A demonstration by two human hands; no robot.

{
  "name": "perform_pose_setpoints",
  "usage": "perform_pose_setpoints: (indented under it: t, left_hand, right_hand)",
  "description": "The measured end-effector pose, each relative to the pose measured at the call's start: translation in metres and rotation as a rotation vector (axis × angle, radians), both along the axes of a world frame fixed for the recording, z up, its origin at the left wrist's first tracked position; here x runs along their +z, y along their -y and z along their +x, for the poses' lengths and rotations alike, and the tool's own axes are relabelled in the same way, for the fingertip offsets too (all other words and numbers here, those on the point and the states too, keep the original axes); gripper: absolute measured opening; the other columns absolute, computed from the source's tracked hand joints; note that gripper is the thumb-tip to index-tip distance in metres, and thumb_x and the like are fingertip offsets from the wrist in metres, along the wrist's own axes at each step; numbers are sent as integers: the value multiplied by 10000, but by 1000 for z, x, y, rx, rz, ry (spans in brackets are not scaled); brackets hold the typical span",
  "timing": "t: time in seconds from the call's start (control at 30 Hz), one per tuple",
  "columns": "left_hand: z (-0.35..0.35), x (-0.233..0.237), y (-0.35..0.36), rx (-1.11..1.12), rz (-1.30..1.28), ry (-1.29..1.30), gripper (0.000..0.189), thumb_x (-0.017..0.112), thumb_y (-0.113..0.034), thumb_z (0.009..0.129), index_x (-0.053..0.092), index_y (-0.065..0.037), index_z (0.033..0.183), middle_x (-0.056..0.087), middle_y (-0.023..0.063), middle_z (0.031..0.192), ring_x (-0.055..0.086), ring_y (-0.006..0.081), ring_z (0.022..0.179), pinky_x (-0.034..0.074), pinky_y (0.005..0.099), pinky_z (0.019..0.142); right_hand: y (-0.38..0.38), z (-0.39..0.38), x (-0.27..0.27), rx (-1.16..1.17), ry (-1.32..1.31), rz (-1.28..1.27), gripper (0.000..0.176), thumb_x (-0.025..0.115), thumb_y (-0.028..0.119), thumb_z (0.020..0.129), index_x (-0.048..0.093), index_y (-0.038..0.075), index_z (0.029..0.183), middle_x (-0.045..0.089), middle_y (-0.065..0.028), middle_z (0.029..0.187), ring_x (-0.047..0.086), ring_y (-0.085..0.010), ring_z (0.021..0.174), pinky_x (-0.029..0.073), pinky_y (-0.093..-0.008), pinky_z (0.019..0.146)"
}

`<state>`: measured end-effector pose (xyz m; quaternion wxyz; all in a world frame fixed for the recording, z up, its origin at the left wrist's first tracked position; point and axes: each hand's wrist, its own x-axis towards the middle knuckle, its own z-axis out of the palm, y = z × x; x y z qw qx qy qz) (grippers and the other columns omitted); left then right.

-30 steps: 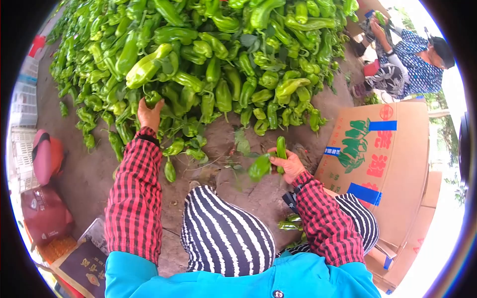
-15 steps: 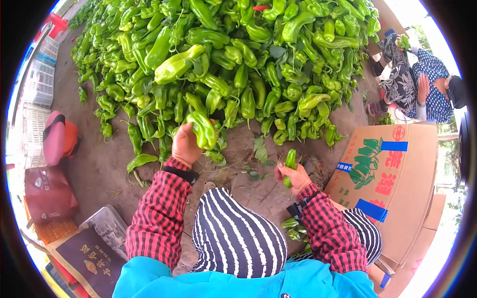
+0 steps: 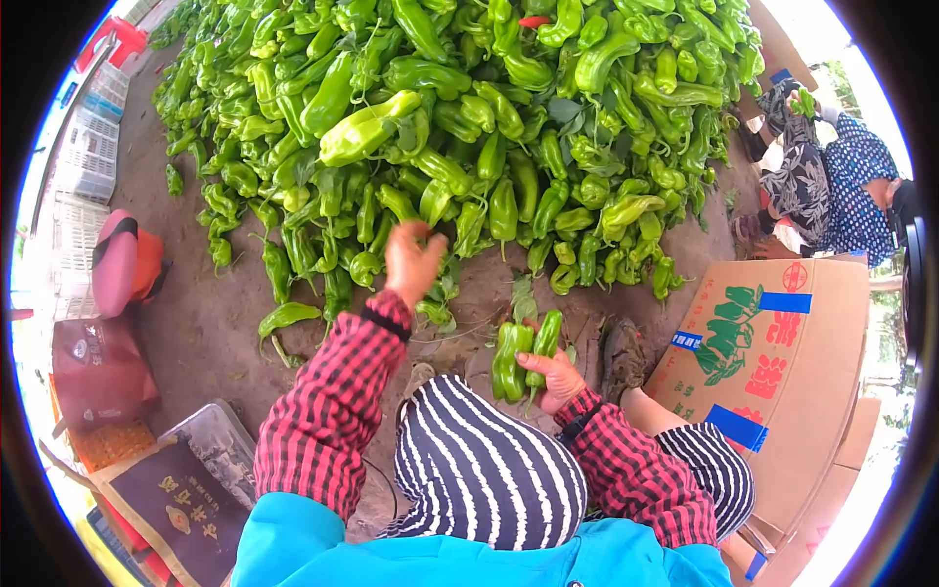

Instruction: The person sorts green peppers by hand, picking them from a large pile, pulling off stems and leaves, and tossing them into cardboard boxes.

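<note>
My right hand (image 3: 558, 382) is closed on two green peppers (image 3: 511, 364), held side by side above my striped lap. The slimmer of them lies against my thumb. My left hand (image 3: 415, 260) is at the near edge of a large heap of green peppers (image 3: 509, 117), its thumb and fingers apart and nothing seen in its grasp. Some of its fingertips are hidden or slightly blurred against the peppers. A long pale-green pepper (image 3: 367, 127) lies on top of the heap, beyond that hand.
A printed cardboard box (image 3: 773, 342) with blue tape stands to my right. Leftward are a pink and orange object (image 3: 127, 262), white crates (image 3: 88, 152), a maroon bag (image 3: 103, 372) and a dark printed bag (image 3: 181, 509). Another person (image 3: 851, 176) works at far right, holding something green.
The pepper from my left hand is now in my right hand beside the other one. My left hand has moved to the heap; my right hand has come inward over my lap.
</note>
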<state>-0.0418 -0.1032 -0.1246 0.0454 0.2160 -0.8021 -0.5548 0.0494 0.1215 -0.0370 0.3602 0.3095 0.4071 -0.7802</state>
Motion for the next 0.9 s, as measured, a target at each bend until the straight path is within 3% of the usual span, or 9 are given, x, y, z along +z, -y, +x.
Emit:
perform_pose_setpoints:
  t: [0.03,0.1,0.23,0.3,0.37,0.57,0.73,0.83,0.9]
  left_hand:
    - [-13,-20,12,50,-373,-66,372,689,-209,679,527,24,920,556,168,884,529,313,864,426,376,769]
    - [-34,-50,25,115,-427,183,495,689,-257,690,456,24,1025,555,195,947,527,338,892,416,407,796]
    - [-41,-66,33,-21,-172,490,451,674,-293,721,531,58,965,597,177,965,573,285,847,448,390,719]
    - [-23,-50,33,63,446,430,407,672,-243,709,573,62,961,607,103,902,553,206,863,422,319,733]
    - [-3,-42,28,83,736,357,364,617,-233,739,586,24,995,593,46,921,512,134,864,368,260,782]
    - [37,-9,34,-129,1260,167,310,473,-181,834,540,-4,1080,588,70,1013,533,158,942,401,292,853]
    - [51,27,28,-259,1466,125,342,456,-312,886,525,-17,1046,585,111,971,569,187,733,471,318,645]
    - [50,36,18,-362,1282,240,337,483,-341,876,547,-35,1001,600,75,866,553,136,624,422,260,472]
    - [49,48,3,-506,850,367,333,468,-331,892,547,-30,1011,601,75,835,548,100,640,403,228,463]
  right_hand:
    - [-5,3,0,-2,-5,3,662,659,26,722,326,91,1291,535,-65,1087,514,-211,1008,435,-384,855]
    - [-15,9,-1,52,83,-106,555,653,14,720,421,86,1219,550,-55,1045,527,-203,985,439,-377,853]
    - [-22,15,-1,25,156,-137,488,632,-9,730,463,86,1178,558,-48,1022,540,-197,961,445,-372,842]
    - [-22,17,-5,0,138,-145,480,630,-9,732,467,86,1173,560,-48,1019,542,-198,958,446,-371,842]
    - [-20,13,-6,-13,119,-156,472,628,-10,734,471,86,1168,562,-48,1017,544,-198,956,447,-370,842]
    - [-4,-9,3,-62,70,-248,492,626,28,756,442,94,1208,537,-86,1124,523,-222,1028,431,-392,883]
    - [18,-23,18,-138,-93,-383,568,638,97,749,380,102,1256,443,-130,1255,438,-282,1139,356,-452,962]
    - [18,-30,19,-66,-156,-329,585,653,103,734,382,81,1252,484,-117,1209,473,-267,1098,376,-414,941]
    - [21,-36,23,30,-180,-313,555,669,109,719,426,52,1215,540,-90,1129,524,-239,1026,407,-370,896]
